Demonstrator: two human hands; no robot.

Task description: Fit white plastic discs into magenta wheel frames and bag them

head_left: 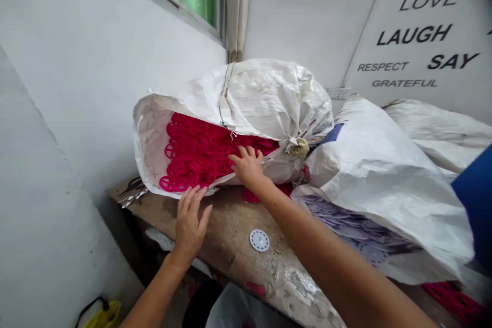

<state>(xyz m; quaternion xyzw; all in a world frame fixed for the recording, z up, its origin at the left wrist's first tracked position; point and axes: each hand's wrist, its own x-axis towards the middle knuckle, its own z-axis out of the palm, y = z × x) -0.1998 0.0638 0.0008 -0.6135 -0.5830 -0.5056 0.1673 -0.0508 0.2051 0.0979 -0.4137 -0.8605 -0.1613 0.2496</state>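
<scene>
A white woven sack (265, 95) lies on its side on the worn table (230, 220), its mouth gaping to show a heap of red ring-shaped plastic pieces (200, 151). My right hand (248, 164) is at the right part of the opening, over the red pieces, fingers spread; whether the fingertips touch them I cannot tell. At the sack's lower lip is my left hand (191, 220), fingers apart and holding nothing. Between my forearms a single pale round disc (259, 240) with slots around its rim lies flat on the table.
To the right a second white sack (388, 164) spills open over many pale lilac discs (346, 225). More red pieces (453, 300) lie at the lower right, beside a blue object (476, 200). Below the table edge hangs a clear plastic bag (242, 307). Walls close off the left and back.
</scene>
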